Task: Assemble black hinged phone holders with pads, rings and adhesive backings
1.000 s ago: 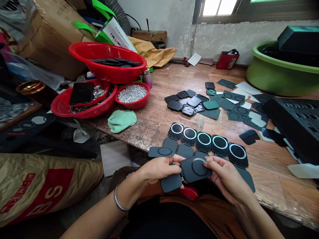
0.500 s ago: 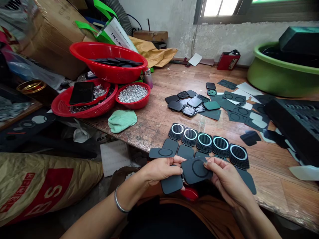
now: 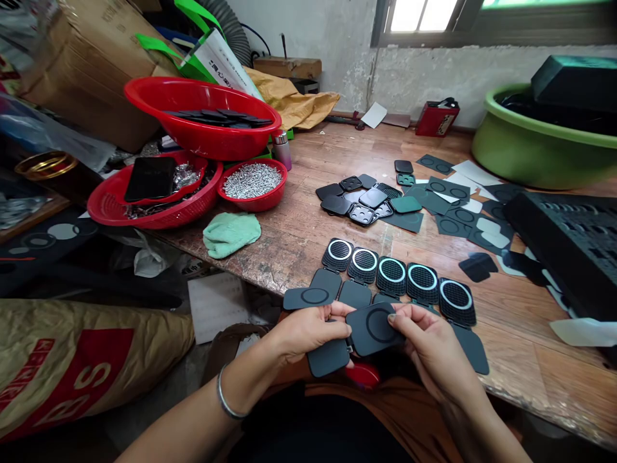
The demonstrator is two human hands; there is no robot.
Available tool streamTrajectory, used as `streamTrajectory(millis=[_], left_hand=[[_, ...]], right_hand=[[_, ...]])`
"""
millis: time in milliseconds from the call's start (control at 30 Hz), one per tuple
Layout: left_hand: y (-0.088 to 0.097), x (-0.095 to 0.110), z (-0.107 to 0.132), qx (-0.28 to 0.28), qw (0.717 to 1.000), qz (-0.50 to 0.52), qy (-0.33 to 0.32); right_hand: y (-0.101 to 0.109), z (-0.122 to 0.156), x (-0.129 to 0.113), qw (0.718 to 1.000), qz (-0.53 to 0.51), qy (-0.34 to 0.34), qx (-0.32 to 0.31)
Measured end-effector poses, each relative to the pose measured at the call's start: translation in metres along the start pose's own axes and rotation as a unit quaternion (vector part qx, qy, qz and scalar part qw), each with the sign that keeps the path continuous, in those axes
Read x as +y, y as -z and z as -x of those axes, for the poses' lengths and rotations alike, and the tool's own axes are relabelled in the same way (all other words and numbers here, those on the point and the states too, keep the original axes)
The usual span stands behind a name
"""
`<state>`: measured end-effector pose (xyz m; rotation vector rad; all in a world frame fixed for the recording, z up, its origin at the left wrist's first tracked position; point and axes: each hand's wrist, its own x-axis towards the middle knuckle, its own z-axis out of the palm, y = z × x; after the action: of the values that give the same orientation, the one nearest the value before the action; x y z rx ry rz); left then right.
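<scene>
Between my hands is a dark grey hinged panel piece [image 3: 329, 357], its two flat halves folded out side by side. My left hand [image 3: 308, 329] is closed round it near the hinge, thumb on top of the left half. A thin ring is marked on the right half [image 3: 373, 329]. My right hand [image 3: 424, 328] pinches that half at its right edge, thumb on the face. Just above my left fingers is a dark sheet with a ring outline [image 3: 308, 297]; whether I hold it, I cannot tell. Behind, several similar hinged pieces with white rings [image 3: 392, 275] lie in a row.
A pile of dark square covers [image 3: 371, 198] and dark cut sheets [image 3: 453, 218] lie farther back. At left stand red basins [image 3: 202, 143], a bowl of small metal pins [image 3: 253, 183] and a green cloth [image 3: 231, 235]. A green tub [image 3: 544, 151] and black tray [image 3: 563, 244] stand right.
The view has shifted slightly, so the table things sit a little farther left. Both hands keep the same hold on the hinged panel piece.
</scene>
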<state>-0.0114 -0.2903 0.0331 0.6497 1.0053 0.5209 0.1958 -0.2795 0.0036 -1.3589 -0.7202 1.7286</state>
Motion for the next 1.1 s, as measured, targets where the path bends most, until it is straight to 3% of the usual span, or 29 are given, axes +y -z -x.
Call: streamTrajectory(millis=[167, 400, 467, 567, 633, 667, 700, 767, 867, 933, 1033, 1100], left_hand=[[-0.002, -0.003, 0.0, 0.014, 1.0, -0.011, -0.018], [0.0, -0.008, 0.0, 0.011, 0.998, -0.056, -0.034], [0.0, -0.008, 0.002, 0.011, 0.996, -0.081, -0.042], [-0.002, -0.006, 0.005, 0.014, 0.99, -0.124, -0.061], [-0.003, -0.005, 0.007, 0.015, 0.987, -0.14, -0.072], [-0.003, -0.005, 0.008, 0.014, 0.987, -0.142, -0.078], [-0.003, -0.005, 0.009, 0.013, 0.986, -0.142, -0.084], [-0.003, -0.005, 0.011, 0.019, 0.986, -0.136, -0.096], [-0.006, -0.003, 0.017, 0.027, 0.986, -0.124, -0.105], [-0.008, 0.0, 0.022, 0.007, 0.988, -0.105, -0.117], [-0.008, 0.001, 0.026, -0.037, 0.988, -0.058, -0.138], [-0.003, -0.002, 0.027, -0.043, 0.988, -0.04, -0.141]], right_hand=[[0.004, -0.002, 0.005, 0.992, 0.082, 0.094, 0.026], [-0.005, 0.008, 0.004, 0.938, 0.219, 0.26, 0.062], [-0.008, 0.012, 0.002, 0.903, 0.292, 0.305, 0.074], [-0.002, 0.014, -0.004, 0.814, 0.454, 0.359, 0.055], [0.006, 0.012, -0.01, 0.772, 0.526, 0.351, 0.066], [0.009, 0.011, -0.013, 0.767, 0.542, 0.333, 0.086], [0.012, 0.01, -0.016, 0.773, 0.542, 0.311, 0.106], [0.011, 0.008, -0.019, 0.822, 0.495, 0.264, 0.098], [0.002, 0.01, -0.018, 0.902, 0.381, 0.198, -0.038], [-0.007, 0.01, -0.013, 0.921, 0.341, 0.179, -0.058], [-0.016, 0.003, -0.006, 0.943, 0.292, 0.16, -0.001], [-0.02, -0.006, -0.003, 0.965, 0.244, 0.097, -0.011]])
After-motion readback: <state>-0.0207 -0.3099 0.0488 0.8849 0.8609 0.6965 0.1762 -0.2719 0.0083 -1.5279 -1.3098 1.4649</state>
